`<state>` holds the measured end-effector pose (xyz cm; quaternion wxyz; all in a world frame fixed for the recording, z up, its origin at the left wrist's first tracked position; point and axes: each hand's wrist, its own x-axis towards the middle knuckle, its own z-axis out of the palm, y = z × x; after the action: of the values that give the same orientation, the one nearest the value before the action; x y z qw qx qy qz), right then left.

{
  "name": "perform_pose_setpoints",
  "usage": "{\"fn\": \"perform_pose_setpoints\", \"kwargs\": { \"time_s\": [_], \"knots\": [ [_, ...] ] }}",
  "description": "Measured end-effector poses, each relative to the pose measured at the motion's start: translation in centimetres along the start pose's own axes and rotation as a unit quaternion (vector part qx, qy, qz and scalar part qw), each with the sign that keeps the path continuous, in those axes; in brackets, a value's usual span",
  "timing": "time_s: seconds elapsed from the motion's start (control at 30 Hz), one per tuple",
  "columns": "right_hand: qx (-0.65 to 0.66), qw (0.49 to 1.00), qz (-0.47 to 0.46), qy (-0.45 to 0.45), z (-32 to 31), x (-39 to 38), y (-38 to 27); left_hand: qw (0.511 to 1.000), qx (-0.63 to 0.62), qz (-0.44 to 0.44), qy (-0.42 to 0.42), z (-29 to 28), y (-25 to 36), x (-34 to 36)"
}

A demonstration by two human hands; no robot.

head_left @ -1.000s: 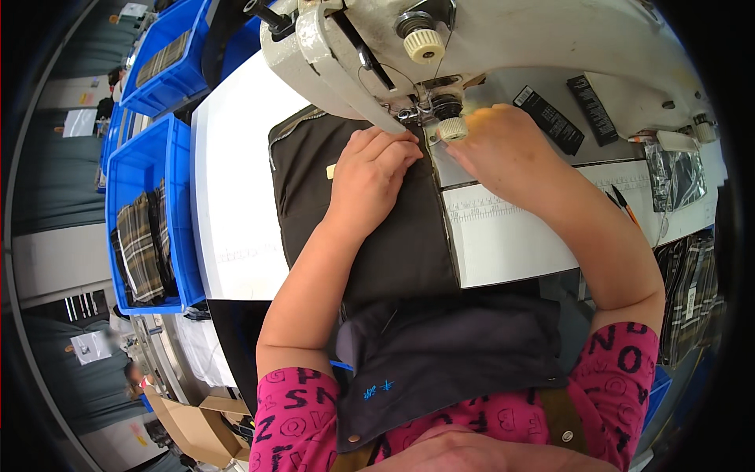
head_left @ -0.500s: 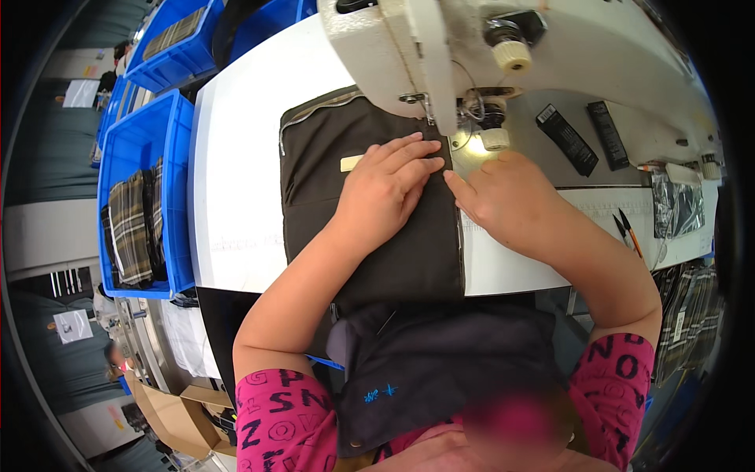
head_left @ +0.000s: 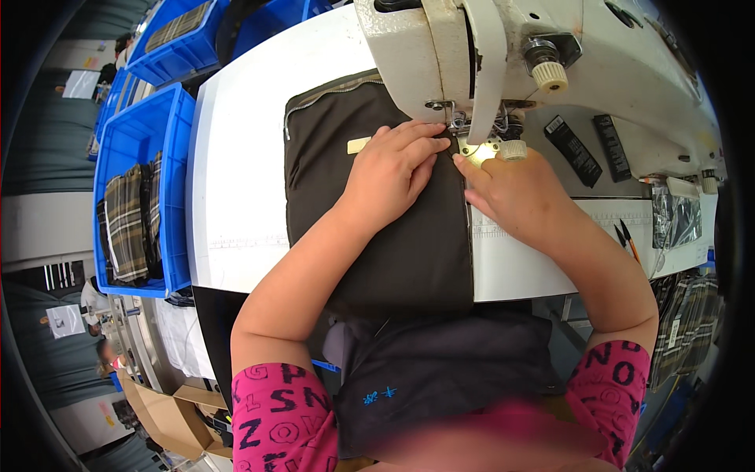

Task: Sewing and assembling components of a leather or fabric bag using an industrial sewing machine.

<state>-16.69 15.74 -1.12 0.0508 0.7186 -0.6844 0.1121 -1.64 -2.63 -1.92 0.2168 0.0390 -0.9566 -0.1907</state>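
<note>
A dark brown fabric panel with a zipper along its far left edge lies on the white sewing table. My left hand rests flat on it, fingers stretched toward the presser foot of the sewing machine. A small cream label shows on the fabric beside that hand. At the panel's right edge is my right hand, its index fingertip at the edge just short of the lit needle plate. Its thumb is apart from the index finger; the other fingers are partly hidden.
Blue bins holding folded plaid fabric stand to the left. Two black boxes lie right of the needle, near pens and a clear plastic packet. Plaid cloth hangs at the right; an open cardboard box sits lower left.
The whole view has shifted, so the machine appears farther right. Both hands and the fabric sit closer to the presser foot, and the right index fingertip has moved up along the edge.
</note>
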Motion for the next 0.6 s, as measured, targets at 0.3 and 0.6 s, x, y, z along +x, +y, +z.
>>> {"fn": "perform_pose_setpoints", "kwargs": {
  "time_s": [0.3,0.6],
  "knots": [
    [-0.082,0.995,-0.052,0.015,0.3,0.2,-0.4,0.997,0.037,0.043,0.057,0.6,-1.0,0.7],
    [-0.060,0.995,-0.074,0.032,0.3,0.2,-0.7,0.995,0.052,0.082,0.037,0.0,-1.0,0.4]
  ]
}}
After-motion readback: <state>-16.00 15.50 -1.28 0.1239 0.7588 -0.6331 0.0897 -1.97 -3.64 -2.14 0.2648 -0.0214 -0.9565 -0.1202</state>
